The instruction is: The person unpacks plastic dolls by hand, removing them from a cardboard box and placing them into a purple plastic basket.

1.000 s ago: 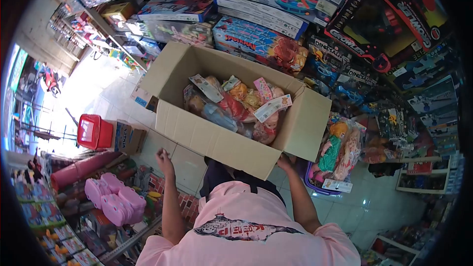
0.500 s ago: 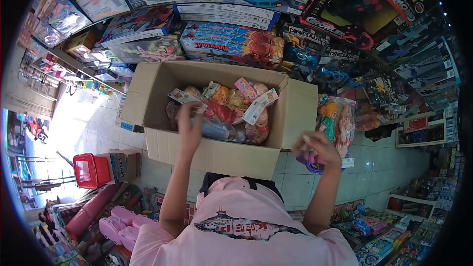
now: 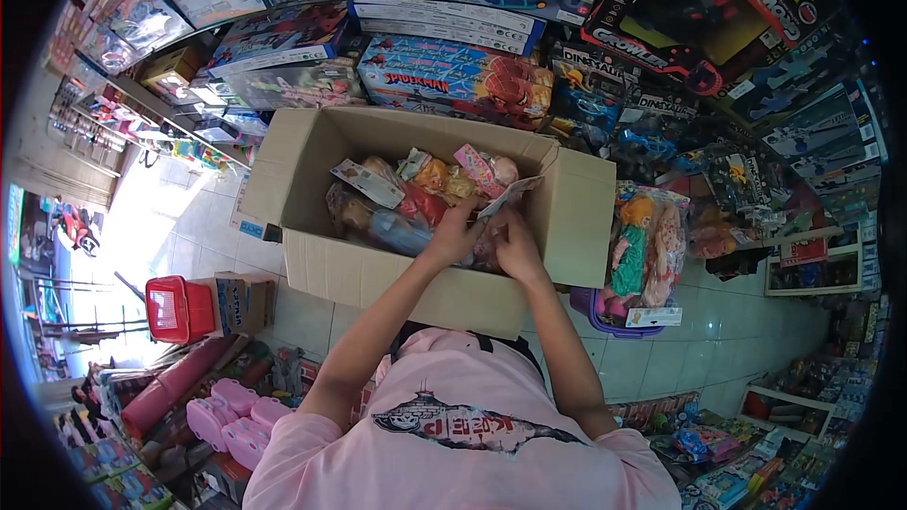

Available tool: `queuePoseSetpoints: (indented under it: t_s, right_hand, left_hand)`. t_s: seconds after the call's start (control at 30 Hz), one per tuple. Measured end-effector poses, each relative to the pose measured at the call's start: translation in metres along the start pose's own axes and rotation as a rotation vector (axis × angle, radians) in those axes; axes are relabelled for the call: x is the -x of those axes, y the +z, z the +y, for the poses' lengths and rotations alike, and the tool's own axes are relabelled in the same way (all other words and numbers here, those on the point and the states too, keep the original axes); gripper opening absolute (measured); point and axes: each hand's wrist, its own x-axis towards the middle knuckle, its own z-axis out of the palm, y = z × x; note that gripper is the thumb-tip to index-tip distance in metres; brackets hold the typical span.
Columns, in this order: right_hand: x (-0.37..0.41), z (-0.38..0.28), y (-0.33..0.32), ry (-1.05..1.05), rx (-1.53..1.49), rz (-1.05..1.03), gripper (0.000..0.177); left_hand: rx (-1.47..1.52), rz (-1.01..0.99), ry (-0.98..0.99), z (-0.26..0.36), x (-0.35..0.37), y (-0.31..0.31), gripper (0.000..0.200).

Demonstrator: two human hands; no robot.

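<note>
An open cardboard box (image 3: 397, 288) holds several dolls in clear plastic bags with printed header cards. Both hands reach into its right half. My left hand (image 3: 455, 234) has its fingers closed near the lower edge of a white header card (image 3: 510, 195). Close beside it, my right hand (image 3: 515, 244) pinches at the same bagged doll, just below that card. What exactly the fingertips hold is partly hidden. Left of the hands lie a red-dressed doll (image 3: 422, 205) and a blue one (image 3: 397, 231).
Right of the box, a purple basket (image 3: 605, 323) bears bagged dolls, one in green (image 3: 627, 260). Boxed toys (image 3: 453, 76) line the shelf behind. A red basket (image 3: 179, 310) and a small carton (image 3: 241, 304) stand on the tiled floor at left.
My left hand has moved right from above the dolls, and my right hand has come left from beside the box. Both now meet at the card, which has tilted. The view has shifted slightly.
</note>
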Motion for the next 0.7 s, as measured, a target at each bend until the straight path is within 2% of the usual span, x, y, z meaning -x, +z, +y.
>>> queuePoseSetpoints:
  t_s: [0.07,0.1,0.17,0.2,0.27,0.3,0.4,0.43,0.47,0.53,0.57,0.63,0.67,0.7]
  right_hand:
    - [0.005,0.005,0.005,-0.255,0.180,0.184,0.073]
    - [0.005,0.000,0.002,-0.266,0.178,0.175,0.073]
    - [0.011,-0.015,-0.005,-0.490,0.315,0.253,0.083]
    - [0.018,-0.034,-0.008,-0.500,0.311,0.241,0.083]
    - [0.028,-0.073,-0.011,-0.557,0.433,0.377,0.095]
    - [0.025,-0.070,-0.009,-0.510,0.430,0.419,0.105]
    - [-0.001,-0.052,0.004,-0.574,0.254,0.484,0.105]
    - [-0.009,-0.050,0.013,-0.553,-0.065,0.475,0.092]
    - [-0.014,-0.055,0.013,-0.559,-0.069,0.459,0.092]
    - [-0.023,-0.064,0.005,-0.570,-0.179,0.276,0.073]
    - [-0.028,-0.068,0.005,-0.569,-0.183,0.260,0.073]
    - [-0.042,-0.079,0.006,-0.652,-0.001,0.257,0.055]
    - [-0.042,-0.094,0.009,-0.652,-0.002,0.245,0.055]
    - [-0.038,-0.118,0.013,-0.703,-0.130,0.214,0.051]
  left_hand:
    - [0.159,-0.013,-0.058,0.015,0.003,-0.003,0.018]
    - [0.153,0.000,-0.057,0.029,0.004,-0.008,0.018]
    - [0.252,0.035,-0.175,0.057,0.006,-0.020,0.019]
    - [0.247,0.050,-0.177,0.070,0.008,-0.026,0.019]
    - [0.484,0.161,-0.077,0.090,0.008,-0.038,0.016]
    - [0.518,0.228,-0.128,0.094,0.008,-0.042,0.016]
    - [0.622,0.226,-0.051,0.124,0.015,-0.065,0.017]
    - [0.746,0.204,-0.031,0.128,0.018,-0.067,0.018]
    - [0.742,0.221,-0.031,0.130,0.021,-0.071,0.018]
    - [0.547,0.245,-0.004,0.129,0.028,-0.082,0.024]
    - [0.544,0.259,-0.010,0.126,0.031,-0.086,0.024]
    - [0.564,0.370,0.055,0.120,0.035,-0.095,0.033]
    - [0.563,0.381,0.050,0.118,0.036,-0.103,0.033]
    - [0.354,0.418,0.147,0.115,0.036,-0.114,0.038]
